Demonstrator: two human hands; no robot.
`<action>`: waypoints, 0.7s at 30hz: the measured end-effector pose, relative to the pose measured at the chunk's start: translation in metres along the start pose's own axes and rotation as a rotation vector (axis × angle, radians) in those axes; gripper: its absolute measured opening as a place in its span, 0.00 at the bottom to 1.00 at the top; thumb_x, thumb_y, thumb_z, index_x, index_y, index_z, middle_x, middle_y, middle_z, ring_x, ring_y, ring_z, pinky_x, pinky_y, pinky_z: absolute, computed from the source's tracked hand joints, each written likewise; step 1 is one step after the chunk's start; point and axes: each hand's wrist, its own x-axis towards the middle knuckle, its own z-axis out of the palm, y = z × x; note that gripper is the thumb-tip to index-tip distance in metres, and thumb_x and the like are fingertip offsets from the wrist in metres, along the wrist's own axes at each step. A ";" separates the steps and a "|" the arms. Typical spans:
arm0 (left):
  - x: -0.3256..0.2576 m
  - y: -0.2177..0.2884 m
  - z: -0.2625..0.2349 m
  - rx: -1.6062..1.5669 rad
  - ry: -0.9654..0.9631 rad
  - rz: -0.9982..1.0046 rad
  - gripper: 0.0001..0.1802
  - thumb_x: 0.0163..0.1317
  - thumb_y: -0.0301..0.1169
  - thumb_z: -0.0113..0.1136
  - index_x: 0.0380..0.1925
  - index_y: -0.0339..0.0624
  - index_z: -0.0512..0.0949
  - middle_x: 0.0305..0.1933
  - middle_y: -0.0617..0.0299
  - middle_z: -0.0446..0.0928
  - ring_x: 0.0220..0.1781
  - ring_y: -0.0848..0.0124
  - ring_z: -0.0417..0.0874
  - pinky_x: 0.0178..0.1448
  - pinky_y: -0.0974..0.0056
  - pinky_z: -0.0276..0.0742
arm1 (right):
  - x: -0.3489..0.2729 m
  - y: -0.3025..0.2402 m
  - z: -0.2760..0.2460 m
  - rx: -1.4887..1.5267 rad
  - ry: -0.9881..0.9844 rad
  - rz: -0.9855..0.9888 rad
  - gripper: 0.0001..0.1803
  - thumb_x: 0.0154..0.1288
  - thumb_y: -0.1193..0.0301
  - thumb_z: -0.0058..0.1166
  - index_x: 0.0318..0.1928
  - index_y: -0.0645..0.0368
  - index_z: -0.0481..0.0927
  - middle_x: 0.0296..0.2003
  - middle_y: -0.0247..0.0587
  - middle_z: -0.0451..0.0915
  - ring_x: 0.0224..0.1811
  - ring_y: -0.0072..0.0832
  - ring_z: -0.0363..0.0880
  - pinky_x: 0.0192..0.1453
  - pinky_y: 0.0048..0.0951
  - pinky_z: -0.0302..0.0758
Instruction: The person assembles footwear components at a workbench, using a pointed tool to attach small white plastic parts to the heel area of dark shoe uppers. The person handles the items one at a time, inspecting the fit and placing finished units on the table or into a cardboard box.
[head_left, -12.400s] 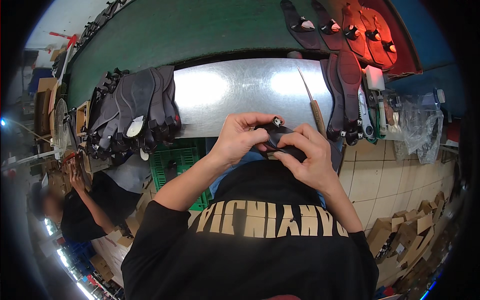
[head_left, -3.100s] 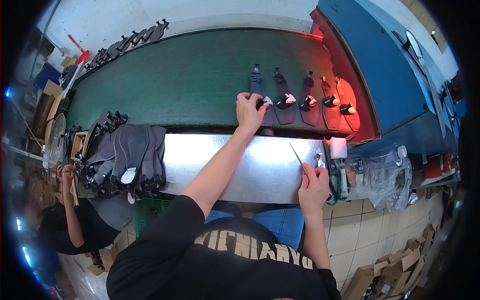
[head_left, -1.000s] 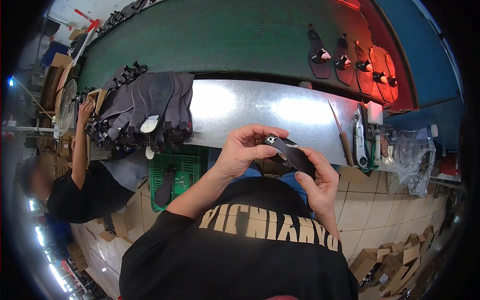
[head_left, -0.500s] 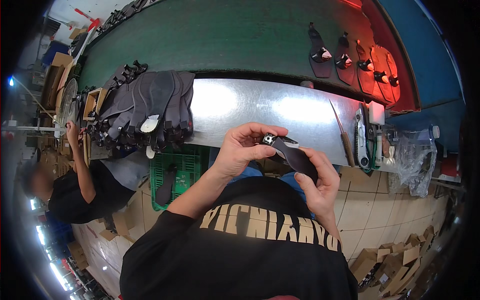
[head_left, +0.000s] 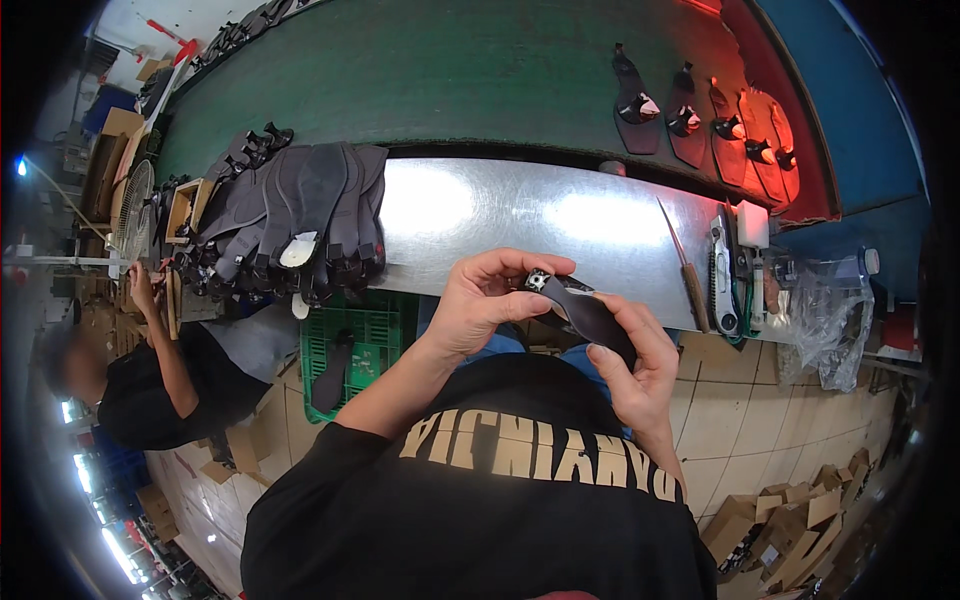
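My left hand (head_left: pixel 486 302) pinches the heel end of a dark high-heeled shoe sole (head_left: pixel 592 320) between thumb and fingers. A small pale fitting with holes shows at that end. My right hand (head_left: pixel 640 362) grips the broad front part, its thumb below and its fingers along the far side. The sole is held in the air, tilted, just in front of the steel worktop (head_left: pixel 520 210). My left fingers hide part of the heel.
A pile of dark soles (head_left: pixel 310 200) lies at left on the worktop, above a green crate (head_left: pixel 370 350). An awl (head_left: pixel 692 285) and a utility knife (head_left: pixel 722 280) lie at right. Heeled soles (head_left: pixel 690 120) sit on the green belt (head_left: pixel 450 70). A co-worker (head_left: pixel 170 380) stands left.
The heeled soles on the belt have shifted slightly left. The co-worker's raised hand has moved a little lower. My hands keep nearly the same hold on the sole.
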 end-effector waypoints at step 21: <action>-0.001 0.000 -0.005 0.102 -0.034 0.039 0.21 0.46 0.12 0.60 0.43 0.33 0.82 0.55 0.40 0.76 0.53 0.58 0.81 0.58 0.58 0.79 | 0.011 -0.017 -0.003 -0.237 -0.041 -0.097 0.24 0.50 0.83 0.59 0.52 0.64 0.78 0.35 0.46 0.78 0.34 0.36 0.80 0.38 0.29 0.75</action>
